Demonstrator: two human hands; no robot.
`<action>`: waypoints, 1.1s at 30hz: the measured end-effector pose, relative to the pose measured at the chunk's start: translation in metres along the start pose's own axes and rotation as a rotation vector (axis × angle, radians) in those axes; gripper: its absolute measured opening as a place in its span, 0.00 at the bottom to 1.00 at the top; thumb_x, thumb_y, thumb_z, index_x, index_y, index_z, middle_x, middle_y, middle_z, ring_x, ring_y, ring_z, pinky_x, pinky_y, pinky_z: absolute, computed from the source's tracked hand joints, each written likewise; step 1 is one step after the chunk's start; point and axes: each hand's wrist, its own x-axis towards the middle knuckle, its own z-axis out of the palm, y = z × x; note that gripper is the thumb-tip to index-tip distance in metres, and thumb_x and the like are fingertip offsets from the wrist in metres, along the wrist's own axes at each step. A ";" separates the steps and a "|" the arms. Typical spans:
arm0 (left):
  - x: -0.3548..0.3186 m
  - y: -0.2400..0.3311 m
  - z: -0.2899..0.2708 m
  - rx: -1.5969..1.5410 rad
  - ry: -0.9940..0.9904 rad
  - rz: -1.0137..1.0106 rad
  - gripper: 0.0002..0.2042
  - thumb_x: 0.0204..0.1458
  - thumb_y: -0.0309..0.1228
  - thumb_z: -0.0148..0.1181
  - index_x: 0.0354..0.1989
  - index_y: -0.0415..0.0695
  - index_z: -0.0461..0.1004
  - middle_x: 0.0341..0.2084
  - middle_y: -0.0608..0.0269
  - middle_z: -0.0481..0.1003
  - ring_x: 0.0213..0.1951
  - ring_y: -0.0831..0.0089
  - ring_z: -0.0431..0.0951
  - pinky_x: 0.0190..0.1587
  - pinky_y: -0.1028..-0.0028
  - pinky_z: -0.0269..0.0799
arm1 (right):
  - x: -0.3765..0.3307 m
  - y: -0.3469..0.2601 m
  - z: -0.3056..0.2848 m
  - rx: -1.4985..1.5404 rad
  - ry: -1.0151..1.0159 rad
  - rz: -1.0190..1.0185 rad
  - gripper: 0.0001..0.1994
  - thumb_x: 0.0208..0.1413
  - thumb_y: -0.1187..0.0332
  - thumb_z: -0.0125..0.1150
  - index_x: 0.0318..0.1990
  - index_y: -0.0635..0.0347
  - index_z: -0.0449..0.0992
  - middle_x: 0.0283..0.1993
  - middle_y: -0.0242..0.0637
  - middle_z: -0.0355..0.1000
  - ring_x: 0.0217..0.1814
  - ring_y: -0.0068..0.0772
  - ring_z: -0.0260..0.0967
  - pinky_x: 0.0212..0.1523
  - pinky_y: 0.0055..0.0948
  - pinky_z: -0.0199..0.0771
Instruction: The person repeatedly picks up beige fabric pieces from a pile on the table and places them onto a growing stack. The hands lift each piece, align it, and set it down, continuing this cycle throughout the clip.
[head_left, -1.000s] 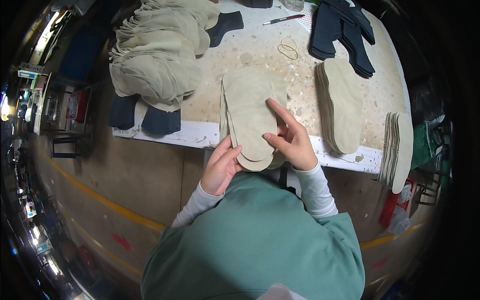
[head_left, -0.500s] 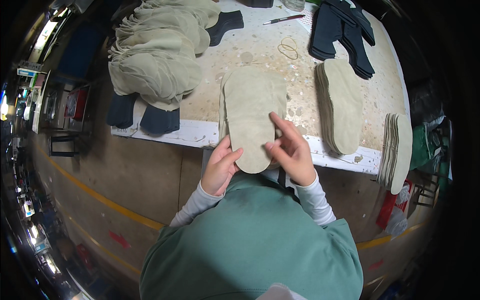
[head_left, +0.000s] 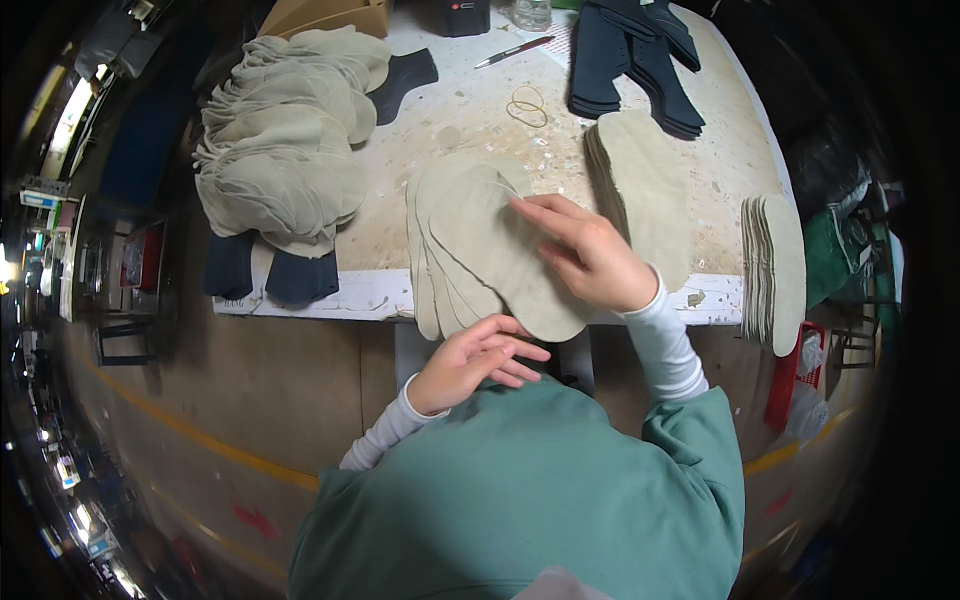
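Note:
Several beige insole-shaped pieces (head_left: 472, 225) lie loosely fanned at the table's front edge, the top one slanting over the others. My right hand (head_left: 595, 255) rests on the right part of the top piece, its fingers stretched out and pointing left. Just below the near ends of these pieces is my left hand (head_left: 478, 362), palm turned partly up, with its fingers spread and nothing in them. To the right stands a neat stack of beige pieces (head_left: 645, 190), its near part partly covered by my right hand.
A large overlapping heap of beige pieces (head_left: 280, 150) lies at left, with dark blue pieces (head_left: 303, 276) beneath it. More dark pieces (head_left: 632, 70), rubber bands (head_left: 527, 108), a pen (head_left: 513, 52) and a jar (head_left: 531, 14) are farther back. Another beige stack (head_left: 785, 270) is at the right edge.
My left hand has let go of the pieces and moved down and right. The pieces have fanned out, the top one now slanted. My right hand has stretched out flatter over it.

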 end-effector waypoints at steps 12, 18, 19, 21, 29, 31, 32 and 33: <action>0.006 -0.009 -0.011 -0.072 0.325 0.162 0.08 0.63 0.28 0.43 0.45 0.39 0.66 0.41 0.44 0.77 0.41 0.63 0.82 0.43 0.73 0.78 | -0.041 0.033 -0.078 0.078 0.457 0.045 0.24 0.57 0.82 0.46 0.63 0.64 0.66 0.64 0.41 0.64 0.66 0.30 0.60 0.63 0.24 0.57; 0.007 -0.011 -0.015 -0.056 0.320 0.136 0.09 0.64 0.30 0.44 0.45 0.40 0.67 0.40 0.48 0.78 0.40 0.65 0.81 0.43 0.73 0.76 | -0.076 0.079 -0.056 0.287 0.643 0.317 0.23 0.60 0.77 0.51 0.64 0.68 0.63 0.65 0.43 0.62 0.69 0.31 0.55 0.67 0.27 0.52; 0.008 -0.011 -0.015 -0.063 0.299 0.153 0.09 0.64 0.30 0.44 0.46 0.40 0.67 0.40 0.48 0.78 0.40 0.65 0.81 0.43 0.73 0.76 | -0.077 0.081 -0.056 0.296 0.636 0.316 0.24 0.60 0.76 0.52 0.65 0.67 0.62 0.67 0.42 0.61 0.70 0.30 0.54 0.67 0.26 0.54; 0.007 -0.010 -0.015 -0.073 0.316 0.138 0.09 0.64 0.30 0.44 0.46 0.40 0.67 0.39 0.48 0.78 0.40 0.66 0.81 0.43 0.74 0.76 | -0.079 0.079 -0.056 0.366 0.632 0.299 0.25 0.59 0.77 0.53 0.65 0.64 0.63 0.66 0.40 0.61 0.66 0.27 0.58 0.61 0.24 0.62; -0.022 -0.002 -0.033 0.002 0.457 0.293 0.09 0.64 0.29 0.42 0.46 0.36 0.65 0.38 0.44 0.77 0.37 0.65 0.82 0.39 0.75 0.79 | -0.097 0.028 -0.062 0.427 0.534 0.420 0.30 0.53 0.79 0.59 0.66 0.59 0.62 0.63 0.38 0.63 0.55 0.24 0.68 0.50 0.19 0.72; -0.027 0.000 -0.041 -0.006 0.520 0.317 0.10 0.64 0.29 0.42 0.47 0.35 0.66 0.39 0.44 0.77 0.36 0.65 0.82 0.39 0.75 0.79 | -0.100 0.021 -0.068 0.083 0.478 0.567 0.30 0.53 0.78 0.60 0.65 0.58 0.63 0.63 0.40 0.63 0.56 0.30 0.68 0.52 0.22 0.72; -0.028 0.000 -0.045 0.035 0.532 0.310 0.11 0.65 0.29 0.43 0.48 0.35 0.66 0.38 0.46 0.77 0.36 0.67 0.82 0.39 0.76 0.79 | -0.098 0.020 -0.069 -0.104 0.459 0.637 0.30 0.53 0.76 0.61 0.65 0.58 0.64 0.63 0.41 0.63 0.57 0.34 0.68 0.53 0.25 0.71; -0.028 0.001 -0.047 0.069 0.555 0.296 0.12 0.65 0.30 0.43 0.49 0.35 0.67 0.38 0.48 0.78 0.35 0.68 0.82 0.38 0.78 0.78 | -0.096 0.019 -0.070 -0.236 0.464 0.568 0.29 0.53 0.75 0.61 0.65 0.57 0.64 0.63 0.42 0.63 0.58 0.38 0.67 0.54 0.28 0.70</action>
